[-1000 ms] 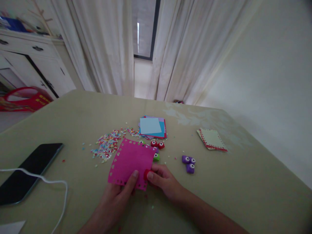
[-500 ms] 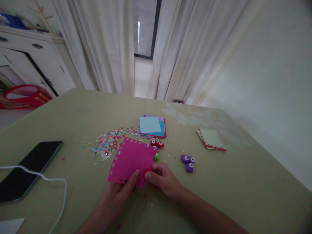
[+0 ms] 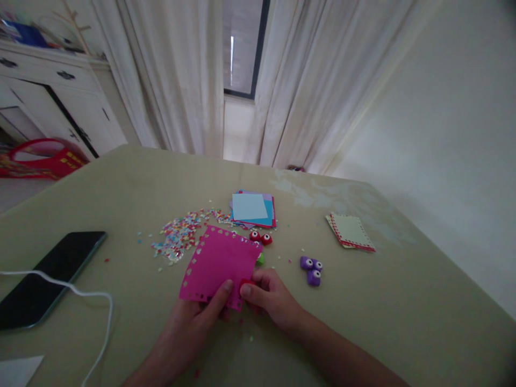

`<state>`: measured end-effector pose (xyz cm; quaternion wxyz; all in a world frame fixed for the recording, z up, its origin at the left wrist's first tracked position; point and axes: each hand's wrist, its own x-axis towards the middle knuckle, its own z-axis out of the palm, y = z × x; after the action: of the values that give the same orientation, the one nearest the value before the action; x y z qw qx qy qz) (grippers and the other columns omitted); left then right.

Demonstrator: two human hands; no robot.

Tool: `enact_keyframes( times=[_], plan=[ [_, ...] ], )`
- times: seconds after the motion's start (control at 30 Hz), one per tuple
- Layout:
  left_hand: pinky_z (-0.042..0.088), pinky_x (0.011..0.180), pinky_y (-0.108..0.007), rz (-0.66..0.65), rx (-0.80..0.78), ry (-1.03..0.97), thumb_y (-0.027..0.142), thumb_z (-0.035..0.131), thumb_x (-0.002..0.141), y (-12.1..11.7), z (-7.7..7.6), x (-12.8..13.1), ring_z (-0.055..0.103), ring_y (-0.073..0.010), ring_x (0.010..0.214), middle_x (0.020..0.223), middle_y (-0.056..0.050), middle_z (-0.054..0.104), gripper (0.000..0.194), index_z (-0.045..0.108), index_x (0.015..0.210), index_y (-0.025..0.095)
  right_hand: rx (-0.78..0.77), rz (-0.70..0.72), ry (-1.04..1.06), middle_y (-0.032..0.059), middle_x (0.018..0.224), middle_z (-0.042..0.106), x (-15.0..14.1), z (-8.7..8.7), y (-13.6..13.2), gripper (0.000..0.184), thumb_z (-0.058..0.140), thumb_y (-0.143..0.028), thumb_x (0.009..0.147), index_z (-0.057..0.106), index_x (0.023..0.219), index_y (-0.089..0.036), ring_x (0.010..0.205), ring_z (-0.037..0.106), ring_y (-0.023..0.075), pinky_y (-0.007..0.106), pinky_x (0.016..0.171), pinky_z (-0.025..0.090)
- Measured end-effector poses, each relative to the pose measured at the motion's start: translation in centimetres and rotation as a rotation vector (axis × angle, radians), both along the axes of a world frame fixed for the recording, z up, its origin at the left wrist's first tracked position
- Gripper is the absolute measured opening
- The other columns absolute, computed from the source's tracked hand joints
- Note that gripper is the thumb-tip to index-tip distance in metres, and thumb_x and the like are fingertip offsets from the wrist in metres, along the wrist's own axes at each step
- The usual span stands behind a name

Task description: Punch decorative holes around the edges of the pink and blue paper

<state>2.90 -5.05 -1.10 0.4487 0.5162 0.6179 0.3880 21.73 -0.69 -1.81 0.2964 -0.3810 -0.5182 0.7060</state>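
Note:
A pink paper square [image 3: 221, 260] with small punched shapes along its edges is pinched near its lower edge by my left hand [image 3: 201, 317], thumb on top. My right hand [image 3: 274, 298] is closed around a small red craft punch [image 3: 245, 286], which sits at the paper's right edge near the lower corner. Fingers hide most of that punch. Just behind the paper are red punches with eye-like dots [image 3: 260, 237] and a partly hidden green one [image 3: 260, 259]. Several purple punches [image 3: 311, 270] stand together to the right.
Punched confetti [image 3: 179, 234] is scattered left of the paper. Behind lies a stack of coloured paper squares [image 3: 250, 207]; at right, a pile of pale punched squares [image 3: 351, 231]. A black phone [image 3: 48, 279] with a white cable [image 3: 91, 294] across it lies at left.
The view has shifted very slightly. Both hands, the pink paper and the red punch keep nearly the same positions relative to each other.

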Motion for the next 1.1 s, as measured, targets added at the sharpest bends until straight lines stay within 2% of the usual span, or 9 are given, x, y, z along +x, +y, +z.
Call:
enact_keyframes(
  times=[0.13,0.3,0.57,0.7,0.87,0.97,1.1],
  plan=[
    [0.056,0.061,-0.031,-0.023,-0.056,-0.029,0.058,0.061,0.094,-0.1,0.6,-0.1,0.074,-0.0242,0.062,0.062,-0.003,0.077,0.048,0.073,0.064,0.024,0.019,-0.001,-0.009,-0.0064,0.053,0.045,0.1,-0.1,0.0,0.065,0.076,-0.078,0.077,0.061,0.066,-0.016,0.048,0.033,0.0072,0.025,0.048,0.020],
    [0.057,0.062,-0.031,-0.017,-0.066,-0.015,0.058,0.061,0.094,-0.1,0.4,-0.1,0.075,-0.0244,0.063,0.062,-0.003,0.078,0.049,0.073,0.062,0.023,0.020,-0.008,-0.024,-0.0068,0.051,0.044,0.1,-0.3,0.1,0.065,0.075,-0.078,0.077,0.059,0.065,-0.017,0.047,0.033,0.0072,0.025,0.047,0.020],
    [0.056,0.063,-0.031,-0.048,-0.093,-0.048,0.058,0.061,0.095,-0.2,0.5,0.0,0.074,-0.0235,0.062,0.061,-0.003,0.077,0.048,0.075,0.066,0.022,0.062,0.002,-0.003,-0.0049,0.054,0.047,0.0,-0.3,0.0,0.063,0.072,-0.076,0.082,0.064,0.068,-0.015,0.049,0.035,0.0080,0.025,0.050,0.023],
    [0.055,0.065,-0.032,-0.013,-0.084,-0.010,0.059,0.063,0.093,-0.2,0.4,0.0,0.074,-0.0247,0.063,0.062,-0.004,0.078,0.048,0.075,0.064,0.022,0.061,-0.016,0.022,-0.0047,0.055,0.047,-0.2,0.1,-0.1,0.061,0.075,-0.073,0.081,0.065,0.069,-0.015,0.051,0.036,0.0088,0.025,0.051,0.024],
    [0.056,0.065,-0.031,-0.004,-0.095,0.010,0.059,0.062,0.092,-0.3,0.7,0.2,0.074,-0.0239,0.062,0.059,-0.003,0.077,0.049,0.073,0.059,0.024,0.057,0.012,0.118,-0.0016,0.063,0.054,-0.5,0.9,-0.4,0.052,0.076,-0.064,0.085,0.067,0.073,-0.015,0.057,0.043,0.0109,0.025,0.056,0.031],
    [0.057,0.063,-0.030,-0.042,-0.114,-0.036,0.059,0.063,0.091,-0.4,0.6,0.3,0.075,-0.0234,0.062,0.061,-0.003,0.077,0.046,0.076,0.065,0.023,0.043,0.055,0.173,0.0014,0.067,0.060,-0.6,1.2,-0.7,0.050,0.077,-0.062,0.085,0.068,0.075,-0.014,0.061,0.051,0.0134,0.027,0.060,0.037],
    [0.058,0.062,-0.030,-0.052,-0.129,-0.035,0.062,0.060,0.091,-0.6,0.2,0.3,0.075,-0.0235,0.062,0.061,-0.003,0.077,0.049,0.076,0.067,0.023,0.066,0.073,0.103,0.0008,0.063,0.059,0.0,0.7,-0.5,0.053,0.073,-0.064,0.088,0.068,0.073,-0.014,0.056,0.046,0.0113,0.026,0.055,0.031]
  ],
)
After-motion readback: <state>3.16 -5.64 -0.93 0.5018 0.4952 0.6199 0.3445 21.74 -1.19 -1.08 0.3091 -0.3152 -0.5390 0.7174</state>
